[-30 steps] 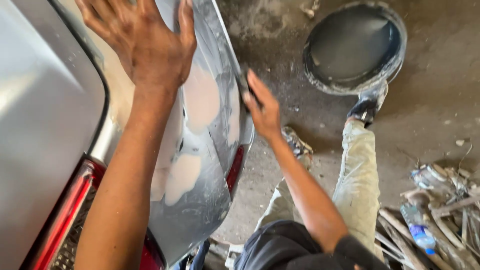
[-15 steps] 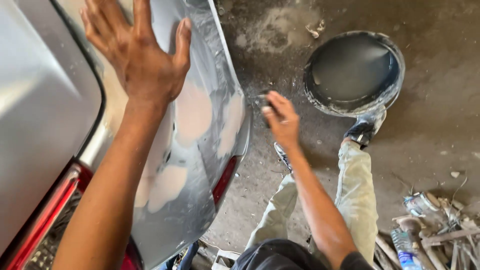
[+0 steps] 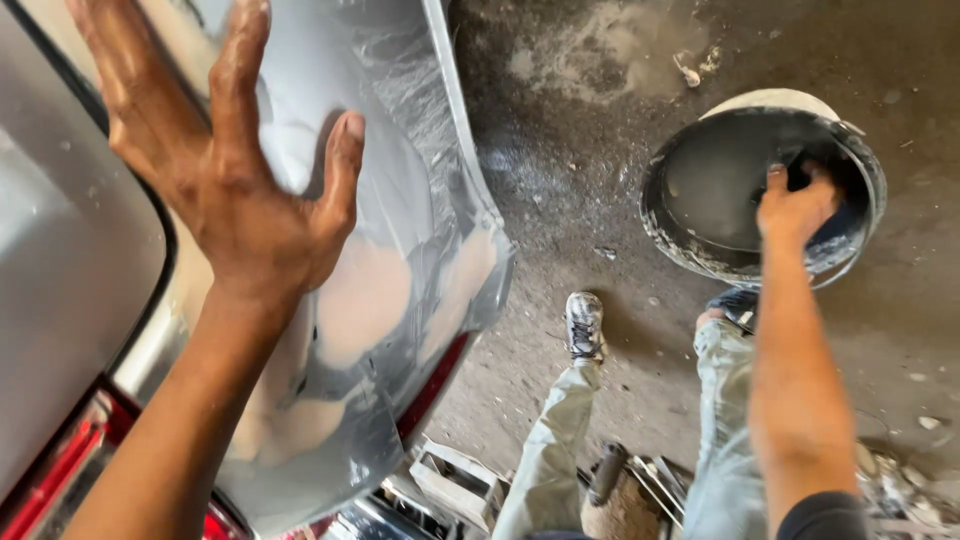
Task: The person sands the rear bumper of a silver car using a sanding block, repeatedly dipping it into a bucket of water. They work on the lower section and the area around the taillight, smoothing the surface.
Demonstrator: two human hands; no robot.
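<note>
Car body panel point(image 3: 400, 250), grey with pale filler patches, runs lengthwise away from the viewer; the left hand point(image 3: 235, 190) lies flat on it, fingers spread. Farther right, the right hand point(image 3: 795, 205) reaches into the dark bucket point(image 3: 700, 235) on the floor, grip unclear.

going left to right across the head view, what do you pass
left hand spread on the grey car panel → pale filler patch → grey shoe on the concrete floor → right hand reaching into the dark bucket
</note>
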